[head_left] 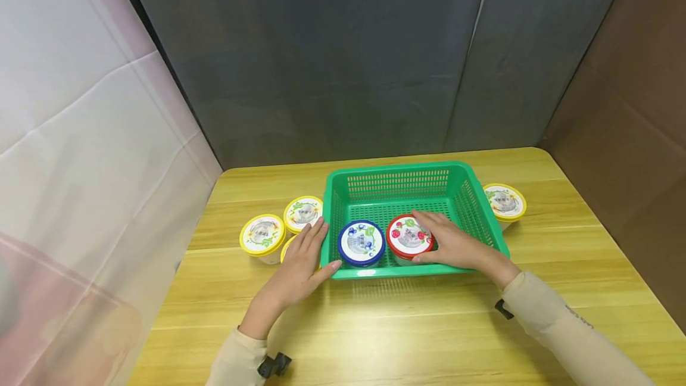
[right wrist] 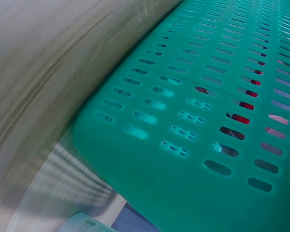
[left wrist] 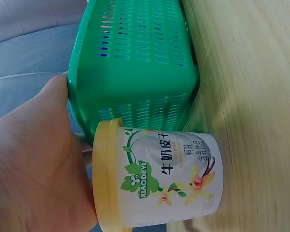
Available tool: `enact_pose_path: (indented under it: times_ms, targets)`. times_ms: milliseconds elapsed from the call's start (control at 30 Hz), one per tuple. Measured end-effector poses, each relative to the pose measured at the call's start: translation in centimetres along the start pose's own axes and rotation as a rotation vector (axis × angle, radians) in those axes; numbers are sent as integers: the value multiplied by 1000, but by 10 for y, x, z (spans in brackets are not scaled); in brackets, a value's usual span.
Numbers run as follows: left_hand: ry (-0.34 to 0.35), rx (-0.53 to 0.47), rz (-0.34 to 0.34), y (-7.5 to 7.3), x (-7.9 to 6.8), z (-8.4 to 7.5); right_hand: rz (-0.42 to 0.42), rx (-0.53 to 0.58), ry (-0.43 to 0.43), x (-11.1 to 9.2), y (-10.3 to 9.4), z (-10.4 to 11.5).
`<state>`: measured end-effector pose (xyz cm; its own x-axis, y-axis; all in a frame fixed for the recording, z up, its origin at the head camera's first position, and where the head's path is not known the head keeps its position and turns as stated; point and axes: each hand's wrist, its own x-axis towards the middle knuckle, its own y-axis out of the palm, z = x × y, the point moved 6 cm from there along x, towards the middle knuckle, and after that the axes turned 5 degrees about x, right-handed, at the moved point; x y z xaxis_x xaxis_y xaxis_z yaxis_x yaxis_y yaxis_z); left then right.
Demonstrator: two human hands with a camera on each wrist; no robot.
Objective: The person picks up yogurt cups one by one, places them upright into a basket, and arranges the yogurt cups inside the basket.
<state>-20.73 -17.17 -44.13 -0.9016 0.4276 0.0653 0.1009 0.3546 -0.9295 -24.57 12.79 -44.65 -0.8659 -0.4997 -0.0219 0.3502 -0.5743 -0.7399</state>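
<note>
A green plastic basket (head_left: 391, 273) holds a blue-lidded cup (head_left: 361, 243) and, to its right, a red-lidded cup (head_left: 408, 236). Fingers and thumb of my right hand (head_left: 458, 247) hold the red-lidded cup by its lid, inside the basket. My left hand (head_left: 297, 270) rests at the basket's left rim, fingers extended and thumb near the front corner. Beneath it, a yellow-lidded cup (head_left: 286, 248) is mostly hidden; the left wrist view shows a yellow-lidded cup (left wrist: 169, 179) upright beside the basket wall. In the right wrist view, the slotted wall (right wrist: 150, 169) hides my right hand.
Two more yellow-lidded cups, one at the far left (head_left: 262, 234) and one behind (head_left: 302, 212), stand left of the basket. Another yellow-lidded cup (head_left: 505, 201) stands against its right side. The wooden table (head_left: 386, 338) is bounded by a dark back panel (head_left: 332, 76).
</note>
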Motion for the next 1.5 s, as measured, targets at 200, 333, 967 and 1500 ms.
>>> enact_pose_path:
  times_ms: [200,333,967,1500]
  targets:
    - [3,1,-2,1,1,0,3,9,6,0,0,0]
    - [4,1,-4,1,1,0,8,12,10,0,0,-1]
    - [-7,9,-6,0,0,0,16,13,11,-1,0,1]
    - [-11,10,2,0,0,-1,19,5,-20,0,0,0]
